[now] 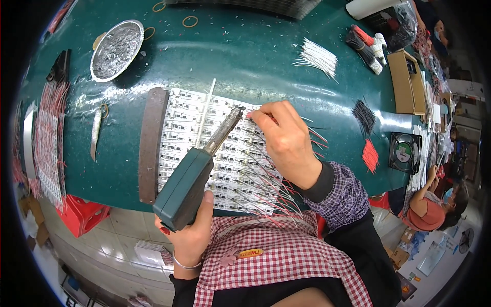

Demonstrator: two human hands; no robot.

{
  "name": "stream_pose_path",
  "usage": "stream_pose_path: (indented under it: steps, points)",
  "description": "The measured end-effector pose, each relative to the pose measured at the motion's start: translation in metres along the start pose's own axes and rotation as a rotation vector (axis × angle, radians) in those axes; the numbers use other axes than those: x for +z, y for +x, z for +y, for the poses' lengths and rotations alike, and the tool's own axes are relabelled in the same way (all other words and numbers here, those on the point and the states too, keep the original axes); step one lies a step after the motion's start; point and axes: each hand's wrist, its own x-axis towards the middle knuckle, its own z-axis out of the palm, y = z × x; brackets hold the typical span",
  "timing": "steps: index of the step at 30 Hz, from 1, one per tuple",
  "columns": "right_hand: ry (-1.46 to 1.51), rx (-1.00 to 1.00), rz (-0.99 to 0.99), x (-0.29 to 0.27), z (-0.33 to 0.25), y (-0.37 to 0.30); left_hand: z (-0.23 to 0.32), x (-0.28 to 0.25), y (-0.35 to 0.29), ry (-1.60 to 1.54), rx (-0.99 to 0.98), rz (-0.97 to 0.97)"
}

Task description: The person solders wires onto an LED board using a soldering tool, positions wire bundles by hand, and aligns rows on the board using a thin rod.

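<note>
Head view: over a glossy green worktable, a worker's left hand wrapped the rear of a dark green soldering gun, fingers curled round it, thumb laid along its side. The gun's long axis slanted forward and rightward, so that its scuffed metal barrel ended just left of the fingertips of the right hand, above the far right part of a white circuit-board panel. That hand, the nearer to the tip, had thumb and forefinger pinched on what looked like a red wire; whether metal met wire, I could not tell from where I stood. Flat and stiff-looking, the panel carried rows of tiny black components, thin dark leads fanning off its right side. A dull brown bar lay along its left edge; a slim white stick crossed its face. Loose white wires lay beyond.
</note>
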Motion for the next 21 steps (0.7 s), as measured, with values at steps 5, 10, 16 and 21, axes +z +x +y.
stream_pose_path:
  steps: [5,10,16,21]
  points:
    - [0.002,0.001,0.028,0.003,0.001,-0.001,0.005,0.001,0.000,-0.069,-0.024,0.020]
    - [0.002,0.007,0.022,0.003,0.000,-0.002,0.004,-0.001,-0.001,-0.093,-0.072,0.020]
    - [-0.015,-0.009,0.044,-0.002,0.001,-0.003,-0.001,-0.002,-0.002,-0.048,0.012,0.014]
    - [0.007,-0.060,0.125,-0.007,-0.006,-0.006,-0.001,-0.004,-0.004,-0.043,0.012,0.029]
